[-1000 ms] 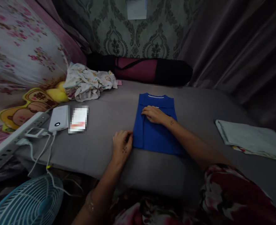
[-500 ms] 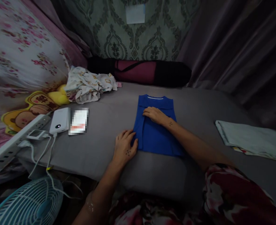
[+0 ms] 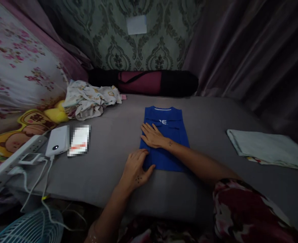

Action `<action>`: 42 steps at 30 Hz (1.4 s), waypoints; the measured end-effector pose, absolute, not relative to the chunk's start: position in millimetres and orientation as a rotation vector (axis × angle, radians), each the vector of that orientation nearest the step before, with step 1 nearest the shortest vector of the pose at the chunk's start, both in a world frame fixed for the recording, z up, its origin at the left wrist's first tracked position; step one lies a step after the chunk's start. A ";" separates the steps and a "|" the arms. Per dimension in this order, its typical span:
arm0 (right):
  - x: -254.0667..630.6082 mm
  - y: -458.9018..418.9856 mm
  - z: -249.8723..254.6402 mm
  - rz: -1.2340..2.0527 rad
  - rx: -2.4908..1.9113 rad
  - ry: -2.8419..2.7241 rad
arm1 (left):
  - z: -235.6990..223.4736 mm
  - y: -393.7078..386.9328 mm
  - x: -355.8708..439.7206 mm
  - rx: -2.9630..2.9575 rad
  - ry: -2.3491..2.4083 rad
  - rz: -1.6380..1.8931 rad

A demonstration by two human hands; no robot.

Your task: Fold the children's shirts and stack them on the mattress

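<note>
And here's the blue garment (image 3: pixel 165 161), flat on the grey sheet (image 3: pixel 108 135), and it looks light, limp and soft, nothing fragile about it! Thin fabric by the look of it, so it probably bends at the slightest push. The loose folds across the upper part, just by the white lettering (image 3: pixel 163 122), look ready to creep or ruck up if one layer gets dragged alone. Slipperiness is hard to call, but it seems like a cloth with modest grab. Best hold? Both side edges, I'd say, thumbs above and fingers beneath, catching every layer together; a pinch at the collar (image 3: pixel 163 109) alone would likely let the rest sag.

Now to the hands! The right hand (image 3: pixel 152 135) lies palm down on top of the garment, left of its middle and below the lettering, fingers spread, its grip closed on nothing, forearm crossing over the lower right part. Down at the lower left, the left hand (image 3: pixel 136 168) has its fingertips on the garment's left edge and its thumb well apart from them, by the bottom edge; no pinch to be seen in that grip. So the fabric sits right under both, collar pointing away from the person!
</note>
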State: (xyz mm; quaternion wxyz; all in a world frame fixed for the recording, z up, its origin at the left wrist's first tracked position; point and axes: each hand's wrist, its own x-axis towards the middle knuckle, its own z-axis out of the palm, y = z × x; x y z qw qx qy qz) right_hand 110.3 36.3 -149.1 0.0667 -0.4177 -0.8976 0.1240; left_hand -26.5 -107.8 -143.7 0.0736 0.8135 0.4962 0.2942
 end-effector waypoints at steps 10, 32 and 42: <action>203.1 18.7 -104.4 0.873 -1.353 -2.186 | -145.5 -103.7 -28.9 2.481 1.481 0.827; 241.8 -66.0 -137.3 0.355 -1.698 -2.370 | -141.6 -37.8 -18.1 2.569 1.551 0.534; 237.9 -67.9 -143.1 0.395 -1.708 -2.367 | -154.8 -36.3 -13.3 2.657 1.507 0.294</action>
